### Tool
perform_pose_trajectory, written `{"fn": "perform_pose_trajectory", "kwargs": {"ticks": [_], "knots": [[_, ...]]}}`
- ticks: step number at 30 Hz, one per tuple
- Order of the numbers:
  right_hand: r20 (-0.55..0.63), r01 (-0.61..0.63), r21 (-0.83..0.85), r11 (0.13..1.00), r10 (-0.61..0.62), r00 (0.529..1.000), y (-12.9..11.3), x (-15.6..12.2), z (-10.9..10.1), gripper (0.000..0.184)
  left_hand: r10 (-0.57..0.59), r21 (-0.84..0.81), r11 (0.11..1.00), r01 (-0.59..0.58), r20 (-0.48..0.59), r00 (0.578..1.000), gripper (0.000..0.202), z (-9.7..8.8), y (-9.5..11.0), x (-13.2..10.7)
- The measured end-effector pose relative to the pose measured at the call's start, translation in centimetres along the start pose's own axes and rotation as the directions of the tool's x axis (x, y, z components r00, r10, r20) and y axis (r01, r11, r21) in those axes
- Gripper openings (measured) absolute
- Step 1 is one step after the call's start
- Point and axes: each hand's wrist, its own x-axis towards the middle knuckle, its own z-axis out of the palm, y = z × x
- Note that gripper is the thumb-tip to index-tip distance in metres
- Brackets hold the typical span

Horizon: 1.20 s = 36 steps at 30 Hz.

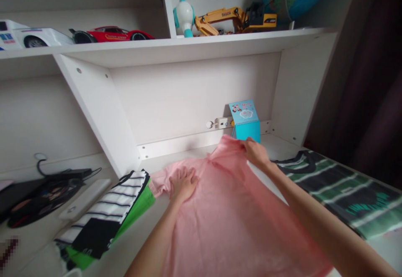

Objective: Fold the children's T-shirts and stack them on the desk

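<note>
Right hand (256,153) is pinching the collar edge of a pink T-shirt (226,222), arm stretched forward, while the left hand (184,183) is pressing flat, fingers spread. Shirt's lying on a white desk (276,145), between a black-and-white shirt (103,210) and a green-striped shirt (339,193).

Two hands (184,184) (256,153), two toy cars (109,34) (34,36), one toy excavator (235,20).

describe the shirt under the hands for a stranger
On the white desk under the shelf, find the pink T-shirt beneath the left hand and right hand. It lies between a black-striped top and a green-striped top, and only it is plain.
</note>
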Motion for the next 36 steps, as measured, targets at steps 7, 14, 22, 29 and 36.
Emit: {"fn": "perform_pose_trajectory", "kwargs": {"ticks": [7,14,22,29,36], "knots": [[0.041,0.013,-0.106,0.994,-0.009,0.999,0.0,-2.2,3.1,0.042,-0.008,-0.021,1.000,0.008,0.006,1.000,0.055,0.2,0.1,0.2],[0.276,0.209,-0.024,0.978,-0.195,0.941,-2.6,-4.4,10.6,0.062,-0.056,-0.019,0.998,0.057,0.018,0.998,0.062,0.2,0.1,0.2],[0.269,0.185,-0.037,0.982,-0.168,0.948,0.8,-1.4,10.7,0.065,-0.089,-0.006,0.996,0.090,0.089,0.992,0.075,0.2,-0.6,2.6],[0.215,0.194,-0.053,0.980,-0.179,0.960,1.0,-1.3,10.5,0.059,-0.052,0.014,0.999,0.051,0.079,0.996,0.072,0.1,-2.7,4.5],[0.246,0.161,-0.031,0.986,-0.149,0.958,-0.7,-2.0,9.1,0.059,-0.028,0.047,0.998,0.029,-0.007,1.000,0.067,0.5,-2.9,4.1]]}}
